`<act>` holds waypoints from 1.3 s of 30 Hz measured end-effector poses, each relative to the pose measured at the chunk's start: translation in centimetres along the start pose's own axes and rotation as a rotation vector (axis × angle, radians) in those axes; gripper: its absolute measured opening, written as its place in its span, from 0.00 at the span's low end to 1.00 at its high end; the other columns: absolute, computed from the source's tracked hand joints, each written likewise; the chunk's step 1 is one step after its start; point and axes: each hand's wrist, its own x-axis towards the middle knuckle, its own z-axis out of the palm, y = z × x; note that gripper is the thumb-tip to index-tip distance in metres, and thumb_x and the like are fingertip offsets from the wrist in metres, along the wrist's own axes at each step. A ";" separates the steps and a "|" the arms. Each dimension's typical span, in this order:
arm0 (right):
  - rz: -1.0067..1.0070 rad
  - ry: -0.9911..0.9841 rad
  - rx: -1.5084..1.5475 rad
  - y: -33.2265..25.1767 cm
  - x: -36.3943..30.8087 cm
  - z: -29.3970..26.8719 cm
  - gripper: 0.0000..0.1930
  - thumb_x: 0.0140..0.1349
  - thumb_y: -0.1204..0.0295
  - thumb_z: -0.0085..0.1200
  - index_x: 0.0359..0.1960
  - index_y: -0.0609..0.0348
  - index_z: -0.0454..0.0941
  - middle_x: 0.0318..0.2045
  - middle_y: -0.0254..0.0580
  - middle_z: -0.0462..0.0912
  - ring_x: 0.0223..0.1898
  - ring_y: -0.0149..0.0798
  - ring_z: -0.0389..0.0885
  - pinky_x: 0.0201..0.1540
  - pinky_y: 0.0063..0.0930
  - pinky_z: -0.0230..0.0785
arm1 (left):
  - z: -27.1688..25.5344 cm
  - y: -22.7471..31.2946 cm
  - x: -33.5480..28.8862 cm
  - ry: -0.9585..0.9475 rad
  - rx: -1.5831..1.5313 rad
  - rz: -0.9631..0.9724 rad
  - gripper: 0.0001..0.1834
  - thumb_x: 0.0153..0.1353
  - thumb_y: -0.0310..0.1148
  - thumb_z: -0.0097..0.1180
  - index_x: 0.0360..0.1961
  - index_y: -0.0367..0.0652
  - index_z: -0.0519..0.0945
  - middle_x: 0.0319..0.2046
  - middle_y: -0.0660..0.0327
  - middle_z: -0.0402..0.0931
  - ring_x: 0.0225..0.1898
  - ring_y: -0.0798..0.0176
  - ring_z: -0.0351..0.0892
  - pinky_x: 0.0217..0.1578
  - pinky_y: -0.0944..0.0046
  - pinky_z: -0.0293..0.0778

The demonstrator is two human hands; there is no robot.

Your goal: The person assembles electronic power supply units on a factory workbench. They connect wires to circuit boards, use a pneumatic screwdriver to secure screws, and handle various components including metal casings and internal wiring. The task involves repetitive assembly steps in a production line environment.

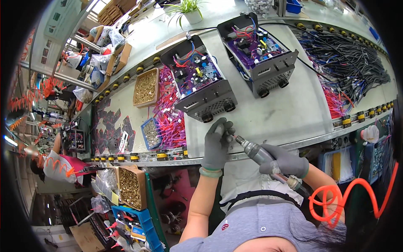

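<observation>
In my gloved right hand is an air screwdriver, its tip pointing up and left toward my other hand. My gloved left hand is closed, thumb and fingers pinched beside that tip; whatever lies between them is too small to make out. Just beyond it stands a black metal case with an open top, a purple circuit board and coloured wires inside, and two round black fittings on its near face. A second, similar case stands farther right. Neither hand touches the cases.
Left of the cases lie a cardboard box of brass-coloured parts, a blue tray of small silvery parts and red-purple wires. Black cables are heaped at right. An orange coiled hose hangs by my right arm. Another person works far left.
</observation>
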 end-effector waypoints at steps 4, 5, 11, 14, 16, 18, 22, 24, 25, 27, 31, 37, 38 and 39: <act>0.005 -0.017 0.083 -1.4 -1.4 -0.7 0.36 0.49 0.56 0.64 0.56 0.65 0.69 0.34 0.40 0.76 0.33 0.33 0.76 0.37 0.29 0.71 | -0.5 1.8 -0.2 -0.189 0.287 0.015 0.15 0.72 0.39 0.46 0.48 0.37 0.72 0.29 0.64 0.71 0.25 0.75 0.66 0.24 0.76 0.62; 0.004 -0.036 0.112 -1.5 -1.5 -0.8 0.36 0.49 0.56 0.64 0.57 0.66 0.69 0.35 0.40 0.76 0.34 0.33 0.76 0.38 0.29 0.71 | -0.4 2.7 -0.4 -0.243 0.376 0.010 0.15 0.72 0.40 0.46 0.46 0.38 0.72 0.26 0.66 0.68 0.22 0.76 0.63 0.21 0.76 0.59; -0.043 -0.065 0.083 -1.6 -1.3 -0.7 0.37 0.49 0.55 0.63 0.57 0.66 0.69 0.35 0.42 0.77 0.35 0.34 0.77 0.41 0.30 0.71 | 1.1 2.8 -0.8 -0.211 0.275 -0.010 0.18 0.73 0.45 0.40 0.38 0.39 0.71 0.17 0.69 0.63 0.14 0.77 0.53 0.16 0.75 0.52; -0.086 0.009 -0.125 -1.7 -1.3 -0.5 0.38 0.49 0.54 0.64 0.57 0.65 0.69 0.34 0.44 0.78 0.37 0.38 0.79 0.42 0.31 0.71 | 1.3 2.8 -0.7 -0.227 0.329 0.010 0.18 0.72 0.46 0.44 0.38 0.40 0.72 0.16 0.69 0.63 0.13 0.77 0.53 0.16 0.75 0.52; -0.169 0.136 -0.442 -1.7 -1.6 -0.5 0.38 0.49 0.53 0.65 0.58 0.64 0.68 0.33 0.45 0.78 0.37 0.40 0.80 0.43 0.33 0.71 | 2.4 3.3 -0.6 -0.211 0.524 0.072 0.18 0.72 0.47 0.46 0.38 0.41 0.71 0.14 0.70 0.62 0.14 0.76 0.54 0.17 0.75 0.54; -0.234 0.132 -0.442 -1.2 -1.6 -0.7 0.39 0.49 0.52 0.65 0.59 0.62 0.67 0.31 0.44 0.78 0.33 0.40 0.81 0.38 0.32 0.73 | 3.3 4.3 -1.0 -0.184 0.630 0.048 0.18 0.71 0.48 0.48 0.36 0.41 0.71 0.13 0.67 0.65 0.12 0.75 0.57 0.15 0.75 0.53; -0.045 -0.309 0.638 0.3 -1.6 -1.7 0.37 0.52 0.53 0.64 0.59 0.59 0.66 0.28 0.41 0.77 0.23 0.34 0.79 0.25 0.27 0.73 | 2.9 3.4 0.0 -0.257 0.510 0.127 0.21 0.69 0.49 0.49 0.42 0.39 0.73 0.17 0.62 0.72 0.13 0.75 0.64 0.14 0.75 0.56; -0.138 -0.132 0.511 -0.7 -0.9 -0.7 0.31 0.56 0.58 0.60 0.58 0.59 0.66 0.25 0.39 0.75 0.18 0.28 0.75 0.18 0.22 0.70 | 5.1 4.0 -0.7 -0.227 0.536 0.182 0.22 0.69 0.50 0.50 0.45 0.38 0.73 0.20 0.61 0.75 0.15 0.75 0.68 0.15 0.76 0.58; -0.195 -0.052 0.442 -0.6 -0.1 -0.5 0.30 0.56 0.59 0.59 0.58 0.59 0.66 0.25 0.38 0.75 0.18 0.28 0.75 0.18 0.23 0.70 | 4.9 5.3 -0.3 -0.235 0.637 0.098 0.24 0.69 0.52 0.50 0.48 0.39 0.74 0.28 0.57 0.78 0.18 0.70 0.73 0.16 0.75 0.62; -0.223 0.042 0.406 -2.0 0.4 -0.7 0.26 0.58 0.62 0.57 0.56 0.60 0.67 0.25 0.37 0.75 0.18 0.28 0.74 0.19 0.24 0.70 | 4.7 6.3 0.9 -0.149 0.998 0.547 0.22 0.68 0.51 0.51 0.47 0.41 0.75 0.30 0.57 0.78 0.22 0.65 0.75 0.20 0.68 0.67; -0.231 0.128 0.390 -2.5 2.4 -0.5 0.24 0.58 0.61 0.56 0.52 0.62 0.68 0.25 0.35 0.74 0.20 0.27 0.73 0.20 0.24 0.69 | 7.8 10.4 4.9 0.107 1.601 1.809 0.23 0.66 0.56 0.50 0.43 0.45 0.78 0.32 0.56 0.80 0.28 0.58 0.80 0.28 0.57 0.75; -0.245 0.106 0.536 -2.0 2.7 0.7 0.23 0.60 0.59 0.56 0.50 0.61 0.68 0.25 0.36 0.74 0.19 0.26 0.72 0.21 0.23 0.70 | 8.0 11.2 6.4 0.011 2.072 1.165 0.20 0.64 0.53 0.52 0.45 0.50 0.81 0.35 0.56 0.82 0.38 0.49 0.82 0.35 0.50 0.77; -0.256 0.115 0.524 -1.8 2.8 0.8 0.22 0.60 0.59 0.55 0.50 0.61 0.68 0.25 0.36 0.74 0.19 0.26 0.72 0.21 0.23 0.69 | 7.9 11.1 6.6 -0.011 2.042 1.157 0.20 0.64 0.53 0.52 0.45 0.50 0.82 0.35 0.56 0.83 0.39 0.49 0.82 0.35 0.50 0.77; -0.267 0.123 0.511 -1.8 2.9 1.0 0.22 0.60 0.60 0.55 0.50 0.61 0.68 0.25 0.36 0.74 0.19 0.26 0.72 0.20 0.22 0.69 | 7.8 11.0 6.6 -0.013 2.029 1.144 0.20 0.64 0.53 0.52 0.44 0.50 0.82 0.34 0.56 0.83 0.39 0.49 0.82 0.35 0.50 0.77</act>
